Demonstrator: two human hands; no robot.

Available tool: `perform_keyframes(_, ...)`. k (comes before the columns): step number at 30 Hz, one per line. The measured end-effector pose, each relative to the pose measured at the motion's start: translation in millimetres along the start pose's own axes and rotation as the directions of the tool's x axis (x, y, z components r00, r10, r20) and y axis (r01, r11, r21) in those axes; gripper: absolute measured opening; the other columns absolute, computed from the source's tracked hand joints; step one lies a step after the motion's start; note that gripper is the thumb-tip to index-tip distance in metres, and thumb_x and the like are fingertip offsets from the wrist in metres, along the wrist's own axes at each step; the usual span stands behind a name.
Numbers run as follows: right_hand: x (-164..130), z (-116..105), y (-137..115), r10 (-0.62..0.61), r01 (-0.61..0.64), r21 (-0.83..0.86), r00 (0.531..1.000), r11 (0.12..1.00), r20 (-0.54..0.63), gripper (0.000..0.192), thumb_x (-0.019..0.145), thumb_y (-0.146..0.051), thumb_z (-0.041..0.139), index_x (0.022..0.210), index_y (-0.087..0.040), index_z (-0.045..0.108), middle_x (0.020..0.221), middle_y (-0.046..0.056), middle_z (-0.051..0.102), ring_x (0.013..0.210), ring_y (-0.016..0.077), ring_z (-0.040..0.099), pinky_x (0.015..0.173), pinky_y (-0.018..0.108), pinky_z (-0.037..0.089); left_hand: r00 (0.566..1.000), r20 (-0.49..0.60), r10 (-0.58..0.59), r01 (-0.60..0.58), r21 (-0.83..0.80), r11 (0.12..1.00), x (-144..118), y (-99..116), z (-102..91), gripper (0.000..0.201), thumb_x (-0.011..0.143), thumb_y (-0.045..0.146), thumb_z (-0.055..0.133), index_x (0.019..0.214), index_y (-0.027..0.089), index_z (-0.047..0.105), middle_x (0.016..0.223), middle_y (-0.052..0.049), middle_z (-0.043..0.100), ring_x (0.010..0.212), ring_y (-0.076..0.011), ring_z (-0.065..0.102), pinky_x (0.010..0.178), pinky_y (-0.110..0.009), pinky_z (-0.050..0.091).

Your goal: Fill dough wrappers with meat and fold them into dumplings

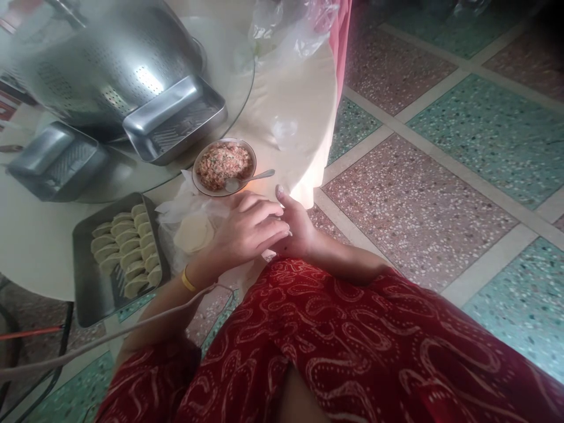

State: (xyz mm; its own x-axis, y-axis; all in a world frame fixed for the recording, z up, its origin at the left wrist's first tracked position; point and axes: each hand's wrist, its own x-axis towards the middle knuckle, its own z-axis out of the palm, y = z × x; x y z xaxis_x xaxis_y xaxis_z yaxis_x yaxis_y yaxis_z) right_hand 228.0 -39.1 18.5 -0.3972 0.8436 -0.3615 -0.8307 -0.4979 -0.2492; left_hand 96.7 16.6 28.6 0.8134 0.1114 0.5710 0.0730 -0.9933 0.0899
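Observation:
My left hand [253, 228], with a yellow band [188, 279] at its wrist, reaches across my right hand [296, 229]. The left fingers are stretched, slightly bent and apart; its thumb is hidden. My right hand is turned palm up, its thumb sticking out with whitish residue on the tip, while the left hand covers its other fingers. Nothing held shows between them. Just beyond the hands stands a bowl of minced filling [224, 167] with a spoon [258, 176] resting in it. Round dough wrappers [194, 232] lie in a plastic bag [170, 208] left of my left hand.
A metal tray [94, 296] with rows of dumplings [128, 249] overhangs the table edge at left. Behind stand a large perforated metal pot [118, 70] and two metal trays [176, 120] [57, 161]. Clear plastic bags [291, 29] lie at the back. A cord [110, 335] crosses my left arm.

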Motion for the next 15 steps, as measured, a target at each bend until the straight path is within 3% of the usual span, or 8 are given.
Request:
perform_keyframes(6,1.4,-1.2,1.0,0.055,-0.055,0.13,0.998,0.99,0.006,0.066,0.099,-0.065,0.012,0.096,-0.019,0.059,0.069,0.001,0.062,0.058,0.0116,0.058,0.052,0.019,0.052,1.0,-0.023,-0.021,0.02,-0.042,0.999,1.1,0.8,-0.4,0.011,0.094,0.038,0.063,0.098,0.029,0.066,0.097,0.002,0.066,0.089,-0.0188,0.062,0.079,-0.037,0.05)
perform_keyframes(11,3.0,-4.8,3.0,0.017,-0.017,0.1,1.0,0.995,0.006,0.066,0.1,-0.064,0.014,0.092,-0.018,0.06,0.069,0.002,0.062,0.061,0.0116,0.061,0.054,0.019,0.053,0.999,0.027,-0.028,0.03,-0.054,0.998,0.1,2.2,0.9,0.01,0.094,0.034,0.062,0.088,0.028,0.066,0.099,0.001,0.067,0.09,-0.0204,0.06,0.079,-0.038,0.049)
perform_keyframes(15,5.0,-8.7,5.2,0.006,-0.006,0.069,1.0,0.998,0.002,0.059,0.1,-0.06,0.018,0.092,-0.019,0.059,0.067,0.002,0.059,0.06,0.0126,0.059,0.052,0.02,0.051,0.996,0.086,0.003,0.004,-0.079,0.997,2.8,4.0,-0.6,0.022,0.099,0.032,0.052,0.082,0.026,0.065,0.099,0.0,0.067,0.088,-0.0186,0.058,0.076,-0.037,0.048)
